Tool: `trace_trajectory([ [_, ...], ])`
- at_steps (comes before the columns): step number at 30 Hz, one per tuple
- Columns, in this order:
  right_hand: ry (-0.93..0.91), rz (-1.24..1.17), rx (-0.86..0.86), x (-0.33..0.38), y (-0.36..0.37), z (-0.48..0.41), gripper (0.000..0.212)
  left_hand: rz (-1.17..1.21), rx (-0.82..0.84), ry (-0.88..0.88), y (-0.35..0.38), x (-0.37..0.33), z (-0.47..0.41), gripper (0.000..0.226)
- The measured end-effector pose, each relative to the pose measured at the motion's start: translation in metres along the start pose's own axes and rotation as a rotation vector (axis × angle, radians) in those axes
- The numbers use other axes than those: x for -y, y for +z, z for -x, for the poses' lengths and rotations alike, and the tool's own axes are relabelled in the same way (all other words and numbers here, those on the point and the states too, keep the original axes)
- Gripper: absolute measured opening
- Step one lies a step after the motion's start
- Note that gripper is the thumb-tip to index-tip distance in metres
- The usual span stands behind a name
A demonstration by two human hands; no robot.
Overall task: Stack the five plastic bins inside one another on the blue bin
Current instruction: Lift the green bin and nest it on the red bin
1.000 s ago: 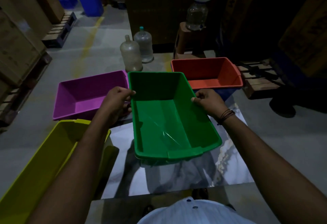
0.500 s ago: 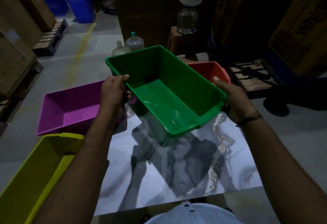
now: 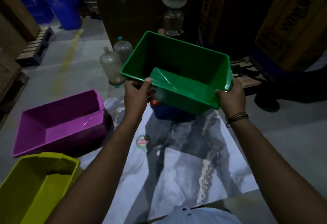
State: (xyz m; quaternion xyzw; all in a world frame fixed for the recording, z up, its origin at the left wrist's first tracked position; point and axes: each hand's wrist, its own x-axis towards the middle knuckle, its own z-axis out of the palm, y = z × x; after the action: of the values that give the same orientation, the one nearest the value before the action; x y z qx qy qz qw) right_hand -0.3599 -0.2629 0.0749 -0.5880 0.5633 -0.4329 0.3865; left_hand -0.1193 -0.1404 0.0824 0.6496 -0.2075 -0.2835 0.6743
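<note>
I hold a green bin (image 3: pixel 178 75) in the air, tilted toward me. My left hand (image 3: pixel 137 93) grips its near-left rim and my right hand (image 3: pixel 231 96) grips its near-right corner. Directly under it sits the blue bin (image 3: pixel 168 113), mostly hidden, with a sliver of the red bin (image 3: pixel 154 102) showing inside it. A purple bin (image 3: pixel 60 122) rests on the floor to the left. A yellow-green bin (image 3: pixel 33 186) lies at the near left.
A marble-patterned tile (image 3: pixel 185 161) with a round sticker lies on the floor under the bins. Two empty water jugs (image 3: pixel 113 66) stand behind. Wooden pallets, cardboard boxes and blue trash cans (image 3: pixel 62 5) line the edges.
I have carried the green bin forward and to the right until it hangs over the red and blue bins, which it now covers. The camera view tilted down.
</note>
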Motion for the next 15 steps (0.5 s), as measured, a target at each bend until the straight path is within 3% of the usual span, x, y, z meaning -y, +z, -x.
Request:
trace_trajectory([
  [4, -0.055, -0.007, -0.092, -0.006, -0.011, -0.042, 0.052, -0.138, -0.161, 0.095, -0.001, 0.003, -0.02, 0.048],
  [9, -0.034, 0.034, -0.074, -0.015, -0.012, -0.102, 0.048, -0.362, -0.131, 0.144, 0.01, 0.015, -0.046, 0.038],
  [15, -0.074, 0.068, -0.003, -0.015, 0.001, -0.149, 0.04, -0.426, -0.193, 0.111, 0.03, 0.028, -0.055, 0.03],
])
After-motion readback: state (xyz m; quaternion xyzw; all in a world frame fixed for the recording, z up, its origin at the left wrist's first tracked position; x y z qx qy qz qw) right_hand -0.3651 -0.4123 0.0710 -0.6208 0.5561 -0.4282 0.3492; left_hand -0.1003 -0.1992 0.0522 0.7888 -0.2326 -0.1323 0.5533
